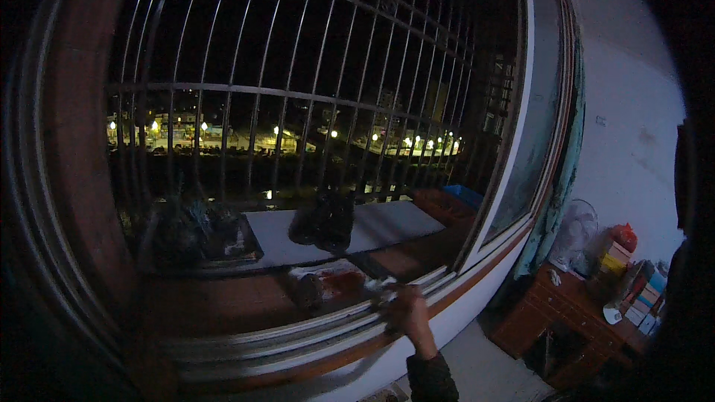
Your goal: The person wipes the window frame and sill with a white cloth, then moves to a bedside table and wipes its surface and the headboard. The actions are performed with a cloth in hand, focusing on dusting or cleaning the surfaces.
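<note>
My right hand [410, 312], with a dark sleeve behind it, reaches over the tracks of a sliding window frame [329, 324]. Its fingers are closed around a pale crumpled thing [382, 286], perhaps a cloth; blur and dim light hide its details. Just beyond and to the left, a reddish-brown object with whitish material around it [341, 283] lies on the outer ledge. My left hand is out of view.
Metal window bars [285, 92] stand beyond the ledge. A black bag [324, 223] rests on a pale board [391, 223], beside a dark planter [195, 240]. At right, a wooden desk [536, 312] holds a fan [575, 229] and stacked items.
</note>
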The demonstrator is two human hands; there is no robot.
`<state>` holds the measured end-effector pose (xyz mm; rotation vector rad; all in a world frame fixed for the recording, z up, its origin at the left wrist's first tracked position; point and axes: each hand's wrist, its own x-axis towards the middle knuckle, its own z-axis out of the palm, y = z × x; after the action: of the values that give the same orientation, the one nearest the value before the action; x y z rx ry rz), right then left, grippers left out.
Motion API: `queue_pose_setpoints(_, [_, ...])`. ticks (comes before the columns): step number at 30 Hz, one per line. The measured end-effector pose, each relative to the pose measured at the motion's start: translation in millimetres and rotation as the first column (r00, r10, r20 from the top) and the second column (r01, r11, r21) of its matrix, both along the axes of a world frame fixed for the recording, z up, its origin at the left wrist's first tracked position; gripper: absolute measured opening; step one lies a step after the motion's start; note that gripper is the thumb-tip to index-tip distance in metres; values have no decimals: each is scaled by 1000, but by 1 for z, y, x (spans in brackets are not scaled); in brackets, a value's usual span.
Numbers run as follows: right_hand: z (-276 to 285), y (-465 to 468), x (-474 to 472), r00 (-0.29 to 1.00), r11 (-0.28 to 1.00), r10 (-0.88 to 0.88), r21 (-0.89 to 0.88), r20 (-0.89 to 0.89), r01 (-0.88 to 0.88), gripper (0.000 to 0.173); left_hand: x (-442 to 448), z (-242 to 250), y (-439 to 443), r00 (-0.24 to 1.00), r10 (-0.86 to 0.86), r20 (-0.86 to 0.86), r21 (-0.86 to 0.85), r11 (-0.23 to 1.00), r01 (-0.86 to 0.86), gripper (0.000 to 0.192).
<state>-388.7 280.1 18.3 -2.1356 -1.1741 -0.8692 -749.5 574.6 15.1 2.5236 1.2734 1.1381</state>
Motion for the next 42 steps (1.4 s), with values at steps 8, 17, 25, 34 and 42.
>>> queue_pose_setpoints(8, [14, -40, 32, 916, 916, -401, -29, 13, 401, 9, 2, 0, 0, 1000, 1, -5, -6, 1000, -1, 43])
queue_pose_setpoints(17, [15, 8, -22, 990, 981, -38, -193, -133, 12, 17, 1, 0, 1, 1000, -17, -7, -14, 1000, 17, 44])
queue_pose_setpoints(25, [17, -43, 69, 792, 787, -593, -314, -146, 531, 28, -3, -1, -1, 1000, -26, -2, -15, 1000, 26, 44])
queue_pose_setpoints(34, [31, -16, 47, 864, 781, -497, -478, -84, 403, 31, -3, -4, -3, 999, -37, -4, -25, 999, 37, 45])
queue_pose_setpoints(42, [37, 47, -46, 991, 908, -57, -420, -122, 0, 31, -7, -3, -3, 999, -43, -10, -16, 999, 43, 46])
